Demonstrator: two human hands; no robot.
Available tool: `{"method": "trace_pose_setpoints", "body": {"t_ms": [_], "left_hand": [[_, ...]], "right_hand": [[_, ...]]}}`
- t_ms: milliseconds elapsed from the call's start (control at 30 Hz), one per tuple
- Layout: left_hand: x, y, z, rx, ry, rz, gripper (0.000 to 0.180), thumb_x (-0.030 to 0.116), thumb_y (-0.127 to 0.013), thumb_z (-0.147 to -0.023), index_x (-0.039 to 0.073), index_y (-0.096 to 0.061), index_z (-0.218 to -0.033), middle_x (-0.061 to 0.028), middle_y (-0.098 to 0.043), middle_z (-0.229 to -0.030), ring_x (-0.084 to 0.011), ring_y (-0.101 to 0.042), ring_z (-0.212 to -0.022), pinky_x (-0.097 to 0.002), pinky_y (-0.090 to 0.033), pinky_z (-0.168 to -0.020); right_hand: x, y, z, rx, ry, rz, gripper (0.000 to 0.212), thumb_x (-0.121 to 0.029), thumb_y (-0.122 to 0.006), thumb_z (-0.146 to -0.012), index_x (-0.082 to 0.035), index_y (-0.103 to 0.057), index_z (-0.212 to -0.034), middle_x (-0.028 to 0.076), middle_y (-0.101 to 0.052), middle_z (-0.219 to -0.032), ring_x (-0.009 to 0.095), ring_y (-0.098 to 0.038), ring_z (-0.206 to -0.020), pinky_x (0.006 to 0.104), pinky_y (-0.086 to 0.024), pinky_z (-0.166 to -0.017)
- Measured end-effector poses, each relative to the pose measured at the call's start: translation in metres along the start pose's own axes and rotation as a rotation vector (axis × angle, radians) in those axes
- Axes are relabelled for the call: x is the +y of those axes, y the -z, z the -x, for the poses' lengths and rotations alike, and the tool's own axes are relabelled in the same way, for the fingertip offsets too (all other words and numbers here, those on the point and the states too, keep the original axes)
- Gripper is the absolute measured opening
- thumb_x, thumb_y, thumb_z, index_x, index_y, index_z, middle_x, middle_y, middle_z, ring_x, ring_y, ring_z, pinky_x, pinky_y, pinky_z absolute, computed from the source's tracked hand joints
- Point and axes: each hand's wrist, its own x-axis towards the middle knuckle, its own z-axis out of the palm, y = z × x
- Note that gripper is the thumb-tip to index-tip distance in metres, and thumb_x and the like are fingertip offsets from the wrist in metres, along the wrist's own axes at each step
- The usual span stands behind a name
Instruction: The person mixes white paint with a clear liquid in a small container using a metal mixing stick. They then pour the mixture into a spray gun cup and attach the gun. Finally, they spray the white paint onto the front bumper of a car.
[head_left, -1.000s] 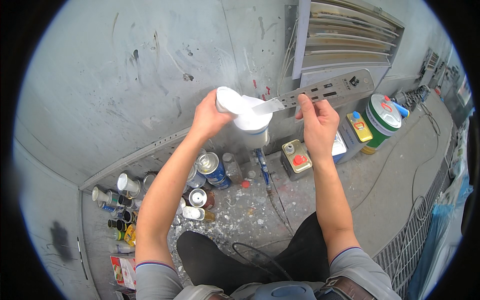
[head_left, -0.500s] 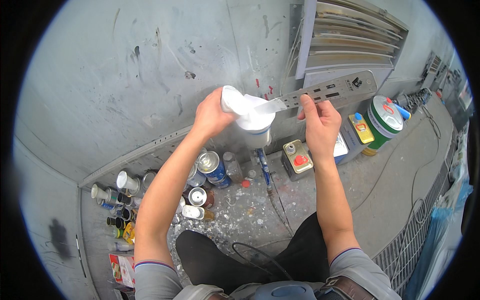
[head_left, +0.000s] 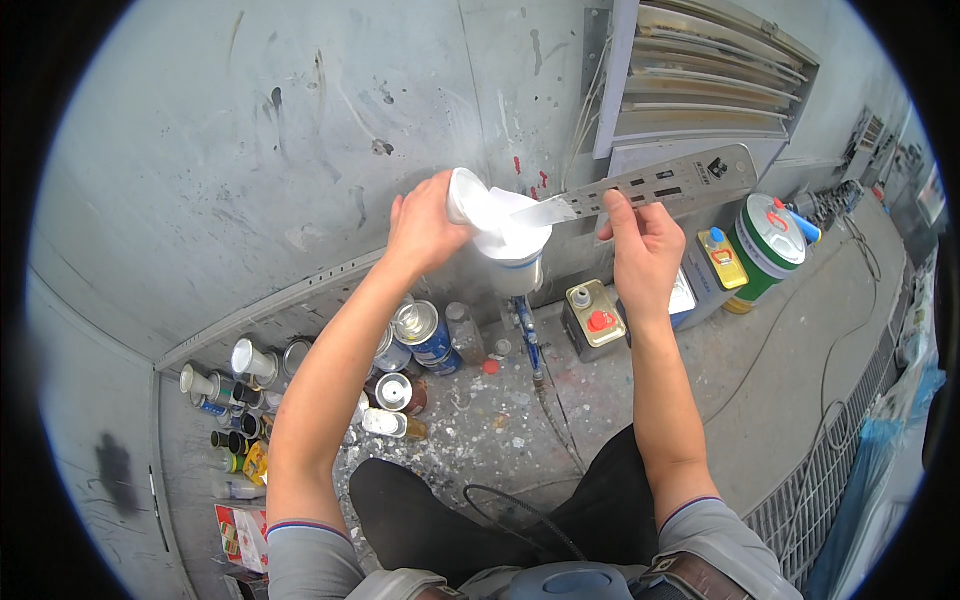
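Note:
My left hand (head_left: 425, 222) is closed around a white cup (head_left: 466, 192), tipped so its mouth faces right. White paint (head_left: 512, 240) lies below it in a white paper strainer at the mouth of a spray gun's cup (head_left: 520, 277). Underneath, the gun's blue handle (head_left: 526, 325) and hose point down toward the floor. My right hand (head_left: 640, 240) pinches a slotted metal mixing ruler (head_left: 680, 182) between thumb and fingers. Its paint-coated white end reaches left over the strainer, close to the cup's lip; whether they touch is hard to tell.
Paint cans (head_left: 422, 330), bottles and cups crowd the floor at left. To the right stand a square tin with a red cap (head_left: 597, 320), a tin with a blue cap (head_left: 720, 260) and a green-and-white bucket (head_left: 770, 240). A paint-marked wall (head_left: 280, 170) rises close ahead.
Almost nothing differs. The tipped cup has shifted very slightly right and up with my left hand, and the ruler has moved a touch right.

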Motion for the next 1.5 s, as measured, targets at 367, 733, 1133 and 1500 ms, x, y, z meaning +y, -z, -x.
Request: {"method": "trace_pose_setpoints", "body": {"t_ms": [367,733,1133,1500], "left_hand": [[0.008,0.003,0.004,0.035,-0.010,-0.065,0.069,0.024,-0.080,-0.077,0.011,-0.058,-0.141,-0.0155,-0.066,-0.135,-0.0361,-0.059,-0.132,-0.0634,-0.030,-0.119],[0.015,0.006,0.006,0.032,-0.018,-0.111,0.069,0.023,-0.080,-0.077,0.011,-0.058,-0.140,-0.0161,-0.065,-0.137,-0.0369,-0.057,-0.133,-0.0644,-0.030,-0.119],[0.015,0.004,0.004,0.014,-0.021,-0.155,0.072,0.022,-0.080,-0.077,0.012,-0.055,-0.144,-0.0155,-0.062,-0.141,-0.0364,-0.056,-0.135,-0.0644,-0.028,-0.122],[0.013,0.003,0.003,0.031,-0.039,-0.156,0.074,0.021,-0.081,-0.076,0.012,-0.055,-0.144,-0.0143,-0.062,-0.143,-0.0361,-0.056,-0.135,-0.0630,-0.027,-0.123]], "right_hand": [[0.001,0.000,0.000,0.002,-0.001,0.003,0.018,-0.019,-0.072,-0.102,-0.001,-0.073,-0.097,-0.002,-0.064,-0.073,0.004,-0.055,-0.068,0.0224,-0.039,-0.062],[-0.005,-0.002,0.000,0.026,0.000,-0.009,0.024,-0.016,-0.075,-0.099,0.004,-0.071,-0.088,0.003,-0.064,-0.073,0.009,-0.060,-0.065,0.0263,-0.044,-0.059],[0.001,0.002,0.000,-0.002,0.012,0.011,0.018,-0.019,-0.072,-0.103,-0.002,-0.073,-0.098,-0.001,-0.065,-0.074,0.005,-0.056,-0.069,0.0224,-0.039,-0.062],[-0.002,0.002,-0.001,0.029,-0.004,-0.013,0.024,-0.019,-0.075,-0.100,0.001,-0.071,-0.089,0.001,-0.063,-0.073,0.007,-0.057,-0.066,0.0250,-0.041,-0.060]]}}
